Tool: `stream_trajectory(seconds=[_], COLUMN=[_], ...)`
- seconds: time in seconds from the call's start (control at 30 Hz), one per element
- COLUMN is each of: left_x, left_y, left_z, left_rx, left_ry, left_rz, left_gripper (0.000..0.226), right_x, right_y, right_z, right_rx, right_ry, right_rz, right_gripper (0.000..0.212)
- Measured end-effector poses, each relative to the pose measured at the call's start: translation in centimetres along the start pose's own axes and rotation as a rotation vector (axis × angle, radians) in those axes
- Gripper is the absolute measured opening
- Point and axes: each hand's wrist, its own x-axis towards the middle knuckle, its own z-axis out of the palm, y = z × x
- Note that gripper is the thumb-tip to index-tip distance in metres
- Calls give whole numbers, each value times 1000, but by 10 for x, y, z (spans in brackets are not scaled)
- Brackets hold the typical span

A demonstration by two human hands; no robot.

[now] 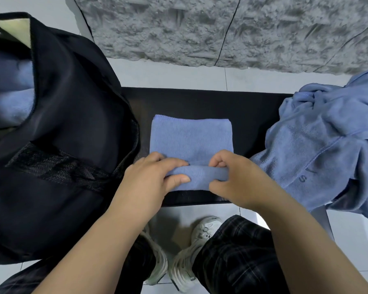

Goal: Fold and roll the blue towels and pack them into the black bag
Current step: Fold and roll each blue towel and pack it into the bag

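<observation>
A folded blue towel (190,136) lies in the middle of a black bench (210,102), its near end turned up into a short roll. My left hand (151,179) grips the left part of that roll, thumb underneath and fingers over the top. My right hand (236,177) pinches the right part of the roll with curled fingers. The black bag (68,115) stands open on the left, and a blue towel (11,90) shows inside its mouth.
A heap of loose blue towels (331,141) covers the bench's right end and hangs over its front. Behind the bench runs a rough grey stone wall (221,28). My legs and pale shoes (191,251) stand on the tiled floor below the bench.
</observation>
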Motion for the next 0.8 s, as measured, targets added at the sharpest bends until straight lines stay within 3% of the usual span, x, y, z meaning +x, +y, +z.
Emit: stream_trajectory(seconds=[0.1,0.23,0.33,0.47,0.57,0.7,0.8], left_x=[-1,-2,-2,-2,-2,-3,-2], left_y=[-1,3,10,12,12,8,3], left_z=[1,2,1,1,2,7,12], left_rx=[-21,93,127,129,121,154,93], left_ry=[19,266,363,341,314,242,240], left_rz=[-8,91,203,247,223,161,111], left_gripper=[32,18,7,16,21,49,56], right_x=[1,2,3,6,9,12,11], right_y=[1,-2,-4,-5,-1,4,7], right_z=[-2,-2,-1,1,3,4,3], right_rx=[1,-44,-98,-130,14,79,66], right_ry=[-26,16,50,115,215,333,421], right_rz=[39,23,56,103,100,67,27], right_gripper=[13,9,12,8,10,13,9])
